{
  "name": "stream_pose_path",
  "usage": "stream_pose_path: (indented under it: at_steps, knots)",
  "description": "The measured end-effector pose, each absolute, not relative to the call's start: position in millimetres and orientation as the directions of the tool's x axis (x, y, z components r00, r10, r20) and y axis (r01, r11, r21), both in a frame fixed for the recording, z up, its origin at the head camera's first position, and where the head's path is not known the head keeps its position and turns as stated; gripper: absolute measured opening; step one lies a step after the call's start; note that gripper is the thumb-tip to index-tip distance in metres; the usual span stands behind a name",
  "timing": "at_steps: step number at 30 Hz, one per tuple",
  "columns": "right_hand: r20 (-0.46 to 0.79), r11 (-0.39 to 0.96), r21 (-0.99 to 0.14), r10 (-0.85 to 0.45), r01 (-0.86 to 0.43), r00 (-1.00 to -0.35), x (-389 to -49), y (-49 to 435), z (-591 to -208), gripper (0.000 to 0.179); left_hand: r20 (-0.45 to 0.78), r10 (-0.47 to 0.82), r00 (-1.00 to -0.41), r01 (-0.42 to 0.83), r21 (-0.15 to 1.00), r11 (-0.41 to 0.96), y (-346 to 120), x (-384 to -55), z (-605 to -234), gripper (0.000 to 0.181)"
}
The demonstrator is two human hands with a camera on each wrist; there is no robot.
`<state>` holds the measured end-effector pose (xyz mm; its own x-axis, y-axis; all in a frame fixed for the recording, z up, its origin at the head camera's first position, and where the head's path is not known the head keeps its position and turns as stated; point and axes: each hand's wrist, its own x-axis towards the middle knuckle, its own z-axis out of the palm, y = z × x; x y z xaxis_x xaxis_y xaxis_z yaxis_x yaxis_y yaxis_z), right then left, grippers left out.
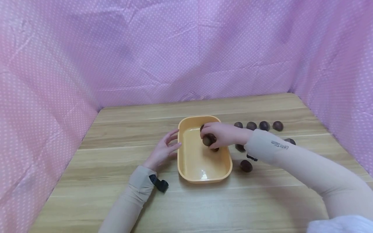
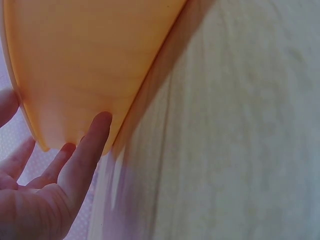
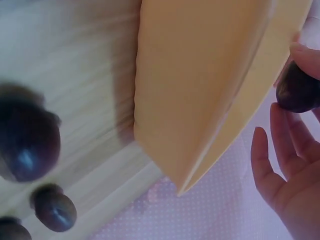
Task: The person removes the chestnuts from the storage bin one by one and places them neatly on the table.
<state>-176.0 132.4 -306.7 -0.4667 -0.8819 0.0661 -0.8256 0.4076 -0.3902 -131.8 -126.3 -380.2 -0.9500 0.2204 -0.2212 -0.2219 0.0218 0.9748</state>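
Observation:
A pale orange rectangular plastic tub (image 1: 189,174) stands on the table. Over its inside, my right hand (image 1: 222,133) pinches a dark purple passion fruit (image 1: 207,140) between thumb and fingers; the right wrist view shows the same passion fruit (image 3: 299,90) above the rim. More dark fruit shows partly behind and below that hand, inside the tub. At the tub's left side, my left hand (image 1: 163,150) has its fingers spread and fairly straight. Its fingers (image 2: 92,145) lie along the outer wall, and the thumb touches the rim.
To the tub's right, passion fruits lie on the wooden table (image 1: 116,142): several in a back row, including one (image 1: 278,126) at its right end, and one nearer (image 1: 246,166). My right forearm partly covers others. Pink dotted cloth (image 1: 175,48) surrounds the table's back and sides.

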Motion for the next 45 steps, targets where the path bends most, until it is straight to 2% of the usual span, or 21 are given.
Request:
stream_pose_path:
  at_steps: [5,11,18,27,40,45]
  knots:
    - [0.133,0.398,-0.417,-0.862,-0.817,-0.488,-169.2,141.6,-311.8,0.037,-0.224,0.217,-0.950,-0.224,0.974,0.023,-126.4,-131.4,-380.8,0.065]
    - [0.174,0.399,-0.506,-0.821,-0.765,-0.543,-160.2,155.9,-314.7,0.037,-0.228,0.227,-0.947,-0.231,0.973,0.015,-126.1,-131.0,-382.0,0.066]
    - [0.225,0.411,-0.557,-0.762,-0.722,-0.608,-154.6,179.0,-321.0,0.036,-0.228,0.232,-0.946,-0.234,0.972,0.001,-125.9,-131.4,-383.1,0.066]
    - [0.329,0.413,-0.516,-0.714,-0.751,-0.618,-145.0,213.6,-333.9,0.037,-0.226,0.232,-0.946,-0.233,0.972,-0.006,-125.7,-131.5,-383.9,0.065]
    - [0.340,0.525,-0.440,-0.654,-0.729,-0.676,-131.7,275.5,-346.2,0.041,-0.226,0.232,-0.946,-0.231,0.973,0.006,-125.0,-132.0,-382.0,0.065]
    - [0.321,0.600,-0.377,-0.630,-0.705,-0.707,-129.3,290.6,-352.4,0.040,-0.222,0.227,-0.948,-0.224,0.974,0.015,-125.0,-132.5,-380.8,0.065]
